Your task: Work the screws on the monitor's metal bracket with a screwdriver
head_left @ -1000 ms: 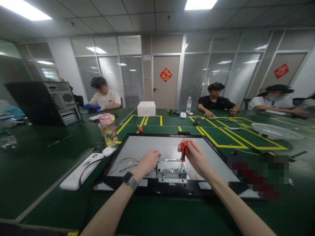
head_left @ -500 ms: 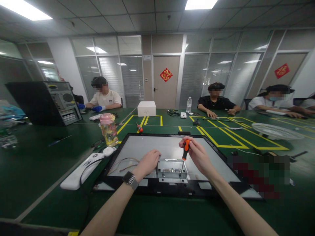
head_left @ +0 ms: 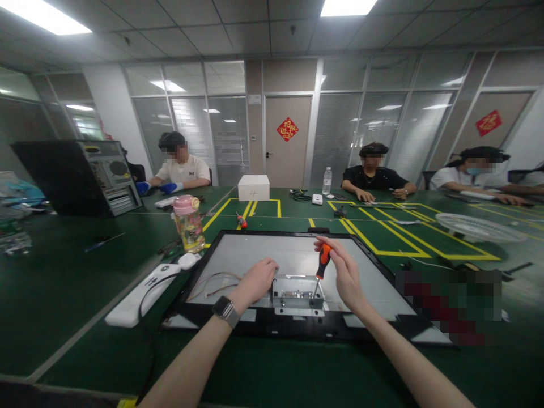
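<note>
Screwdriver (head_left: 323, 262) in right hand (head_left: 346, 276); left hand (head_left: 256, 281) at bracket (head_left: 296, 302), grip unclear; pink bottle (head_left: 188, 225) beside panel (head_left: 289, 250).

Both forearms bare. Left forearm (head_left: 195, 354) enters at 7 o'clock, directed toward 1 o'clock; left wrist (head_left: 238, 301) near straight. Left hand (head_left: 257, 277) back uppermost, fingers together and slightly bent toward 2 o'clock, thumb concealed. Right forearm (head_left: 403, 348) enters at 5 o'clock, directed toward 11 o'clock. Right hand (head_left: 345, 275) raised on edge, palm facing 9 o'clock, fingers loosely bent toward 10 o'clock. Hands well apart.
</note>
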The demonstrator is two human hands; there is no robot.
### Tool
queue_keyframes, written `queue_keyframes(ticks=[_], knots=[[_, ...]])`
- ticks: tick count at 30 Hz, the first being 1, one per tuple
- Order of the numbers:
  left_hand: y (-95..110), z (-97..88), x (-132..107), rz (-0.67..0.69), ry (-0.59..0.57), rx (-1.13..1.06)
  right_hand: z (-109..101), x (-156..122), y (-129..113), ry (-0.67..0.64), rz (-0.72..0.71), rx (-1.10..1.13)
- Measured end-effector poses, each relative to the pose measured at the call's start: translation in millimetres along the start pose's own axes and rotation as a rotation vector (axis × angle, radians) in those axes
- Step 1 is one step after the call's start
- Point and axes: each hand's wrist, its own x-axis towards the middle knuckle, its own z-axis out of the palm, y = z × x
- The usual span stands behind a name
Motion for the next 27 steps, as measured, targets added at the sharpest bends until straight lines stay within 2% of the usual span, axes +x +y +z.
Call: queue_keyframes(ticks=[6, 12, 20, 27], knots=[[-1.5, 1.7, -0.3, 0.009, 0.009, 0.001, 0.2, 1.7, 0.6, -0.028, 0.057, 0.018], [-2.2, 1.7, -0.1, 0.014, 0.010, 0.005, -0.8, 4.1, 1.7, 0.049, -0.023, -0.084], [-1.7, 1.1, -0.1, 0.016, 0.003, 0.011, -1.7, 2.8, -1.8, -0.082, 0.046, 0.033], [-2.2, 2.2, 0.7, 0.009, 0.004, 0.010, -2.7, 5.2, -0.1, -0.001, -0.067, -0.104]])
